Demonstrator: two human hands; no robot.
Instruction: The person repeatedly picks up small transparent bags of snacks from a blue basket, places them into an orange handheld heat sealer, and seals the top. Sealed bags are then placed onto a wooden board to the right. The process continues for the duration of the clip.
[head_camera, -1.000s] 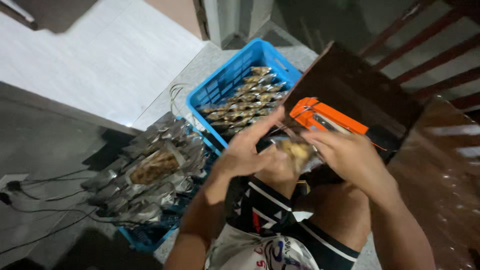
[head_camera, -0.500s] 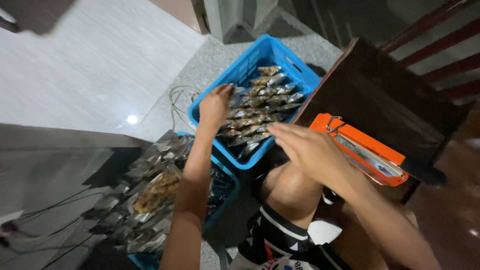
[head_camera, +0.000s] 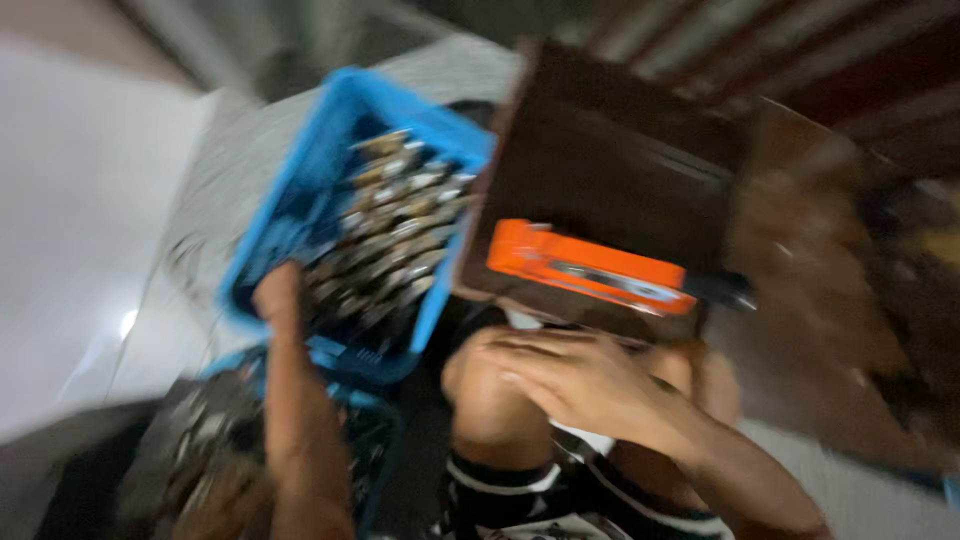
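My left hand (head_camera: 280, 300) stays in the blue crate (head_camera: 300, 190) on the packets (head_camera: 385, 240), grip unclear; right hand (head_camera: 580, 380), fingers loosely apart and empty, has dropped toward my knee (head_camera: 480, 385).

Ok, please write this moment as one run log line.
left hand: reaching into blue crate of packets | right hand: empty, over knee | orange tool: on dark stool | blurred

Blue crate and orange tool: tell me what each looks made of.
Blue crate: likely moulded plastic, going by its even saturated colour, thin straight walls and slotted side; the blur hides any finer finish. Orange tool: probably a plastic body, uniformly bright, with a greyish strip along it that may be metal, too blurred to tell.
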